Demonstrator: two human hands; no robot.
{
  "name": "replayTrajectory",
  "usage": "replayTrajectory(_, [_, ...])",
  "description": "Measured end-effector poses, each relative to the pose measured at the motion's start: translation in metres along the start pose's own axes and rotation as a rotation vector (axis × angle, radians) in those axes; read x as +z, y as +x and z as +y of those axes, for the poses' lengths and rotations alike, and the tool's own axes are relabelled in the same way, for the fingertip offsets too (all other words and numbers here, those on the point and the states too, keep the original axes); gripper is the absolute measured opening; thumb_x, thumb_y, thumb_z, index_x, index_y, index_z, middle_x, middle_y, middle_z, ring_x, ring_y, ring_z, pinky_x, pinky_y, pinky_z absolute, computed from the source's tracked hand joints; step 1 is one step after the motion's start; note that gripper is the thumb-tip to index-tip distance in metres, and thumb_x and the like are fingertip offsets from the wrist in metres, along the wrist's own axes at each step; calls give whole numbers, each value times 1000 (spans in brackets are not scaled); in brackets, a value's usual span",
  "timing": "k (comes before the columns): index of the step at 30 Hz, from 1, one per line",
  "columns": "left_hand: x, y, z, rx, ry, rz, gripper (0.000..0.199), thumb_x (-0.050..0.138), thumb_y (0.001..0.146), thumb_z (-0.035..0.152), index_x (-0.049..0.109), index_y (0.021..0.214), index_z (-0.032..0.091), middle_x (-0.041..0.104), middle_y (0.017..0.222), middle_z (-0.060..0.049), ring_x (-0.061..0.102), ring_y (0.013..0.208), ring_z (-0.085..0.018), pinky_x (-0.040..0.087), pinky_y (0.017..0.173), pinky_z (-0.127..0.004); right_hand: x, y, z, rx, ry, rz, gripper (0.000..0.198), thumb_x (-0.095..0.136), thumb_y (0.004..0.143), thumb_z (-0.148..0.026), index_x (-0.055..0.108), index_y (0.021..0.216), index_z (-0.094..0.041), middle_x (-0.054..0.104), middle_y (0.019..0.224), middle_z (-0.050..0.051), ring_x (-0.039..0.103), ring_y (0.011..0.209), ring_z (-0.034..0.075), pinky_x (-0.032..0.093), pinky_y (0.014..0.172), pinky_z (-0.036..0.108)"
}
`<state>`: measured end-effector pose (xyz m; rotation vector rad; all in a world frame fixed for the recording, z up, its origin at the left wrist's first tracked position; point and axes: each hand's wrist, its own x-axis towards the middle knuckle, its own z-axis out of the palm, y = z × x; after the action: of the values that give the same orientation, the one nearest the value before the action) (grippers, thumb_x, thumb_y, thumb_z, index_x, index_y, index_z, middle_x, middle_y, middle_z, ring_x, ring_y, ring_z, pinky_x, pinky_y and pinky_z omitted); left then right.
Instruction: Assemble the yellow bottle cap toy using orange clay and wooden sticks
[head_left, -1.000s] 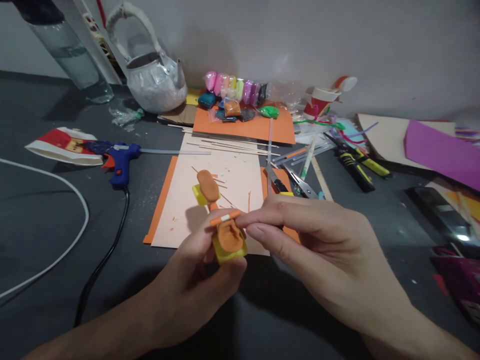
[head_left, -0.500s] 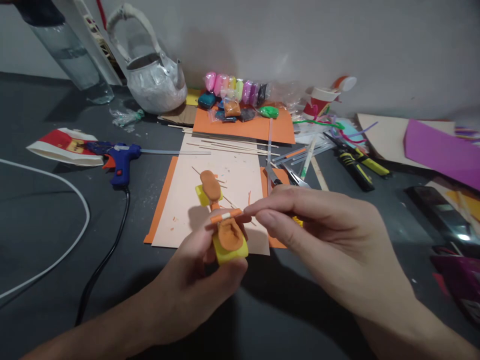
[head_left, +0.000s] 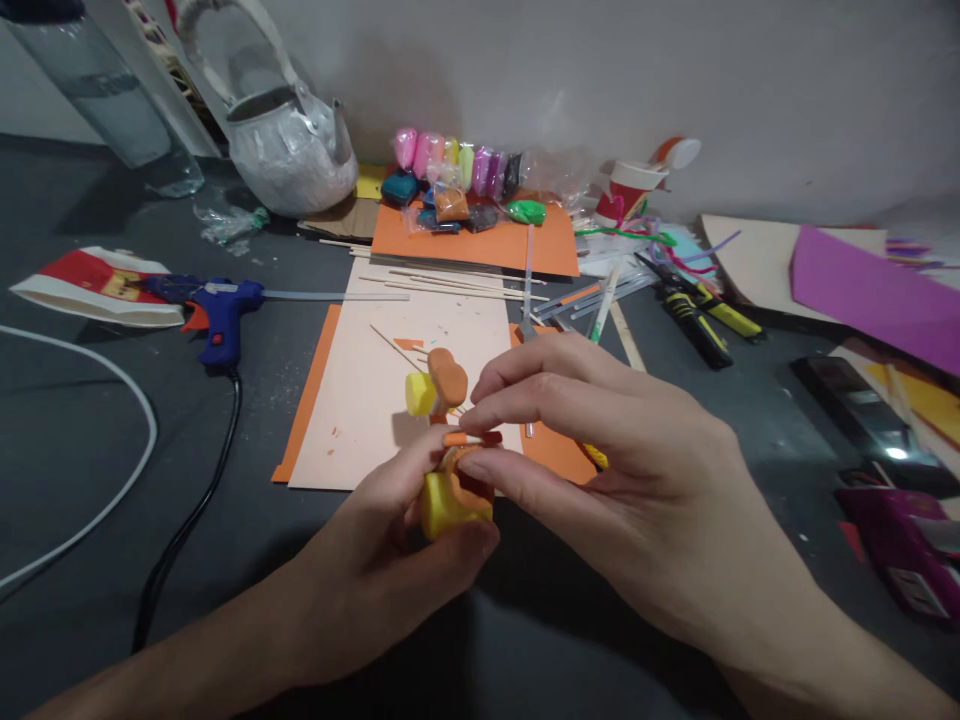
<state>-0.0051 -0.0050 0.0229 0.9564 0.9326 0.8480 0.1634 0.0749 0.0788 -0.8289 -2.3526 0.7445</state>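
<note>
My left hand (head_left: 375,545) is closed around the near end of a small clay model (head_left: 444,505), its thumb along the yellow underside. This model has yellow clay parts and orange rounded pieces; its far orange lobe (head_left: 450,382) rises above the paper, beside a yellow piece (head_left: 419,394). Across the middle lies a short orange strip (head_left: 455,439) with a pale section. My right hand (head_left: 622,460) reaches in from the right: its thumb touches the hollowed orange clay at the near end, while its fingertips hover by the strip, so the thumb and fingers bracket the model.
Pale paper (head_left: 337,430) with thin sticks lies over orange sheets beneath the hands. A blue glue gun (head_left: 225,320) sits left, its black cable trailing forward. Behind are a kettle (head_left: 292,150) and bagged clay (head_left: 457,165). Yellow-black pliers (head_left: 694,320) and purple paper (head_left: 870,300) lie right.
The model has turned in my left hand, showing more of its yellow side. My right hand has gone from pinching at the strip's end to reaching over the near clay. The view has shifted slightly right.
</note>
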Motion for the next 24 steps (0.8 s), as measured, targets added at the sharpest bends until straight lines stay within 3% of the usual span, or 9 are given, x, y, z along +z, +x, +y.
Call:
replayTrajectory(8, [-1,1,-3,-7,12,9,18,59,102,39,53,96,23,48,80,4,39,68,-11,34,58,-24,5,-1,1,-29,-81,30,7,71,92,-12,73,85,-15,72,90,1,65,90,13,48,81,28])
replayTrajectory(14, [-3,0,1,-26,-2,-1,21,62,100,42,53,95,23,51,75,4,40,66,-12,33,57,-25,-1,1,0,14,25,-11,12,66,97,-18,72,86,-17,71,91,-1,64,91,11,49,84,26])
replayTrajectory(19, [-2,1,-1,-65,-168,-56,19,64,99,39,55,104,23,55,74,5,46,65,-10,42,59,-21,-4,0,1,-2,-29,-46,3,69,95,-19,71,93,-18,72,96,-1,64,95,12,49,85,26])
replayTrajectory(24, [-1,1,-1,-76,-165,-69,18,62,101,38,55,104,21,57,74,4,52,65,-10,47,62,-22,-2,-1,3,-62,-143,-62,7,66,95,-16,69,90,-18,74,96,0,67,95,15,51,82,30])
